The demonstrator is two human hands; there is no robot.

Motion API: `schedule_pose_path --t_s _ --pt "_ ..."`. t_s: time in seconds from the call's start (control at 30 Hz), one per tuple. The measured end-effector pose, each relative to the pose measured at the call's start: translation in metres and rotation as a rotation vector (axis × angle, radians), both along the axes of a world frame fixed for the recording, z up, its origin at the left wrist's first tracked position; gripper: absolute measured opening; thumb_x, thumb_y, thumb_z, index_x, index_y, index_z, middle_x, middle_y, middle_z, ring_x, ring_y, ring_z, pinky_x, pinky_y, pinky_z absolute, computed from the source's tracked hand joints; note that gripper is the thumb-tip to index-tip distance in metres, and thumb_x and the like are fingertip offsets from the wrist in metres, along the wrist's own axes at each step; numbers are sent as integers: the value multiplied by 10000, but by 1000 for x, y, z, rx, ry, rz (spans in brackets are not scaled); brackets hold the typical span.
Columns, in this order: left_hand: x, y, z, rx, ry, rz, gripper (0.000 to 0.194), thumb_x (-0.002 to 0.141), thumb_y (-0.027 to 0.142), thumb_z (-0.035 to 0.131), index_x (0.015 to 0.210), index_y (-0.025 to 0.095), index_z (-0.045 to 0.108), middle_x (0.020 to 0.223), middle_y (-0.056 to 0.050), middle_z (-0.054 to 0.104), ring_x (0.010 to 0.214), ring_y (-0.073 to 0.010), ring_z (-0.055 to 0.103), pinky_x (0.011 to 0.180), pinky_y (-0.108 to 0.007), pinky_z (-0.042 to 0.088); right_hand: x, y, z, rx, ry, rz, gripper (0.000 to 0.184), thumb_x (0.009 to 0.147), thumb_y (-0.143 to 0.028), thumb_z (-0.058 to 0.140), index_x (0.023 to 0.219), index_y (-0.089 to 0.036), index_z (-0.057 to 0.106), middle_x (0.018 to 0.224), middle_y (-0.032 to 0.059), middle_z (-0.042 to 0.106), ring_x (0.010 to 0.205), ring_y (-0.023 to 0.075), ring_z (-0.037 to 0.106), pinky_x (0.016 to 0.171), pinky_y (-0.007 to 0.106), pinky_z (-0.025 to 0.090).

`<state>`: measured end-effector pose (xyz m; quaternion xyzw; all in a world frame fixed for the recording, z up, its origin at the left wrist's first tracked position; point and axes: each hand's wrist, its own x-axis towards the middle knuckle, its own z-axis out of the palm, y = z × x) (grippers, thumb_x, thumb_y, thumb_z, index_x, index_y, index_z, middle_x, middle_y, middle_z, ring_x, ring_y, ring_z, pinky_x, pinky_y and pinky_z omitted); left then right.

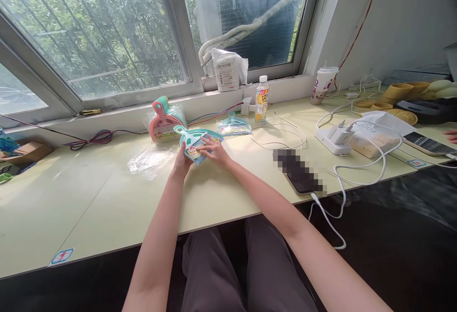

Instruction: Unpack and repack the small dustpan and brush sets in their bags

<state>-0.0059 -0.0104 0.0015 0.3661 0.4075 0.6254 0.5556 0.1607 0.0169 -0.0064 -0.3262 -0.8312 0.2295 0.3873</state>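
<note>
Nearby, left of the fingers of the left hand (183, 160), crumpled clear film (146, 160) lies on the table (107, 217), with a pink-fronted dustpan stack (162, 124) beyond it. The left hand grips a teal dustpan (188, 136) by its near left edge; the fingers of the right hand (216, 152) lie slightly spread across its printed front. Rightward past those fingertips come a wrapped dustpan (233, 126), a bottle (262, 102) and a phone (303, 176).

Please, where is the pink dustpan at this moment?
In the head view, the pink dustpan is left of centre near the window sill, just beyond and left of the turquoise dustpan in the left hand.
</note>
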Motion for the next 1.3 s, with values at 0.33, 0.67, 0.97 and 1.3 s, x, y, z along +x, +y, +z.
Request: schedule_pose_path --t_s 0.33,0.67,0.97,1.3 --pt "-2 -4 1 17 59 -32 381 772 258 659 1136 148 628 1081 -85 693 836 -175 667 646 -243 561 0 -2 -2 -22 13 -43 260 909 -264 542 1104 -342 695 1477 -14 456 1457 244 261 1147 638 -23" --pt "0 -6 4 6 87 -18 447 628 124 642 1074 142 624 916 -57 698 797 -187 666 633 -260 561 -1 0 -4 9 82 -134 292 897 -263 544 1157 -332 658 1429 -5 513 1405 258 348 1147 650 0" --pt "-4 -2 -1 -10 130 -5 471 623 127 603 1091 169 572 972 -57 691 804 -194 670 620 -280 556 10 17 -12 -102 133 -442 278 914 -279 513 1149 -262 659 1415 50 499 1341 271 387 1147 529 238" --pt "-7 -2 -1 30 129 -5 507 634 155 614 1139 162 563 1018 -66 689 876 -215 663 698 -313 546 6 17 -10 -795 776 -148 434 876 -271 570 1290 -253 444 1262 73 601 1035 174 645 952 367 522"
